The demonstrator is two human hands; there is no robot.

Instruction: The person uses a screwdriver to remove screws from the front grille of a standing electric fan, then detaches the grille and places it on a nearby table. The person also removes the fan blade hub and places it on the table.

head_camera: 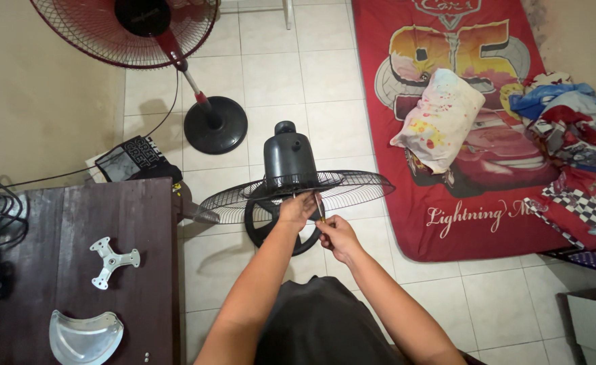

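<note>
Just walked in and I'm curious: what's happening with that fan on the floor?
A person is bent over a black fan on the tiled floor. Their left hand rests on its wire grille, and their right hand holds a thin screwdriver against it. A metal bracket and curved plate lie on the dark table.

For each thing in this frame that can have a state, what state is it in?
black fan: front grille off, rear grille still mounted
screwdriver: held upright in right hand
left hand: resting on fan hub
red fan: upright, grille on
metal blade: loose on dark table
</note>
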